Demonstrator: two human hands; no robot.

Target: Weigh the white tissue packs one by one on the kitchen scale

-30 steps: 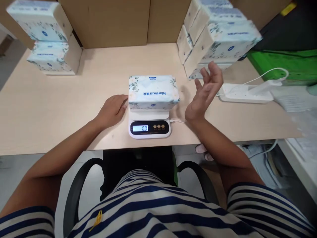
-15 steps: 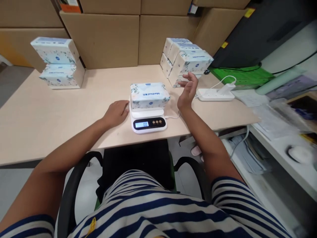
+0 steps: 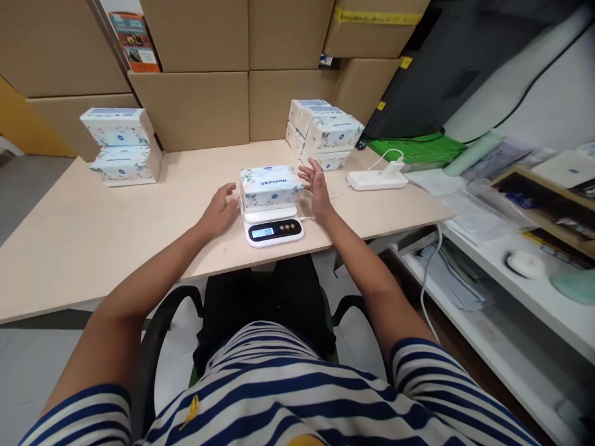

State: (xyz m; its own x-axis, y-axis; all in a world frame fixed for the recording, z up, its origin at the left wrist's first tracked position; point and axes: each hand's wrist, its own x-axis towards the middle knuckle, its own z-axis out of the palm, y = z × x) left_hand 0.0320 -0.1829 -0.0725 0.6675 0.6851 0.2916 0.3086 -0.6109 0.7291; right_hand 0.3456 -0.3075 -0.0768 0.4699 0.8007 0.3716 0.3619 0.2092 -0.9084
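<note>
A tissue pack (image 3: 271, 184) with a leaf print lies on a small white digital scale (image 3: 274, 230) at the near edge of the desk. My left hand (image 3: 221, 209) is just left of the pack, fingers spread and lifted, close to its end. My right hand (image 3: 318, 187) is open just right of the pack, palm toward it, holding nothing. Whether either hand touches the pack I cannot tell.
Two tissue packs (image 3: 121, 145) are stacked at the desk's back left; several more (image 3: 322, 132) are piled at the back right. A white power strip (image 3: 375, 179) with a cable lies to the right. Cardboard boxes (image 3: 195, 105) line the back. Cluttered white shelves (image 3: 506, 248) stand on the right.
My right hand came down from its raised position to the pack's right end. My left hand lifted its fingers beside the pack. The camera pulled back and tilted up.
</note>
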